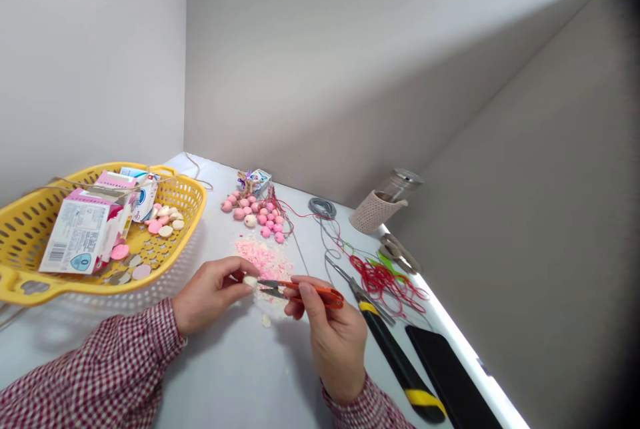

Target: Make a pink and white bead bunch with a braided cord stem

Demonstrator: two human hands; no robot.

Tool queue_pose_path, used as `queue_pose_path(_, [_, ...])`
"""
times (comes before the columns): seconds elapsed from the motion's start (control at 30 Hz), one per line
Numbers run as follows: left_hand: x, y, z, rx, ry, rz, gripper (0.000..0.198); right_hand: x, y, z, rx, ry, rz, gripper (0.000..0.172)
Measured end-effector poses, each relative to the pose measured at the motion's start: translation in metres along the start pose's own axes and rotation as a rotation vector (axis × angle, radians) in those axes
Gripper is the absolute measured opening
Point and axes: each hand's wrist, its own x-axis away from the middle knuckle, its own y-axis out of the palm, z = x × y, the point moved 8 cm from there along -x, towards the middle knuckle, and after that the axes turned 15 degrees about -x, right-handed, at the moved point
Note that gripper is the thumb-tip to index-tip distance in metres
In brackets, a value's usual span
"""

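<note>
Between the thumb and fingers of my left hand (210, 290) is a small whitish piece (251, 280). My right hand (337, 339) is closed around orange-handled thread snips (327, 295), whose two dark blades stand slightly apart with their tips at the piece; contact is hard to tell. Pink and white shavings (260, 257) lie heaped on the table under and beyond my hands. A pale flake (266, 319) rests nearer to me. Farther back sits a cluster of round pink beads (245, 205), one of them whitish, with red cord beside them.
A yellow basket (195, 222) on the left holds small cartons (75, 232) and pink, white and grey discs (163, 222). To the right are red cord (383, 282), a grey wire coil (323, 208), long black-and-yellow pliers (390, 342), a black phone-like slab (450, 375) and a sleeved glass jar (383, 202).
</note>
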Motion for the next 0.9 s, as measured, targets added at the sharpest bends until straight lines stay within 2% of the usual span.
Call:
queue_pose_path(0.2, [-0.001, -0.003, 0.000, -0.005, -0.010, 0.031, 0.031, 0.000, 0.001, 0.000, -0.014, 0.013, 0.005, 0.014])
queue_pose_path(0.4, [0.000, 0.000, -0.001, -0.006, -0.073, -0.022, 0.034, -0.001, -0.002, -0.001, -0.038, 0.025, 0.033, 0.013])
queue_pose_path(0.5, [0.001, 0.004, -0.002, 0.071, -0.124, -0.069, 0.040, 0.000, -0.001, 0.002, -0.033, 0.029, 0.011, 0.013])
queue_pose_path(0.67, [0.001, 0.008, -0.001, 0.199, -0.127, -0.113, 0.040, 0.001, -0.002, 0.005, -0.001, 0.022, -0.002, 0.013])
queue_pose_path(0.9, [0.000, 0.005, 0.000, 0.156, -0.116, -0.080, 0.036, 0.000, 0.001, 0.001, 0.001, 0.029, 0.004, 0.015])
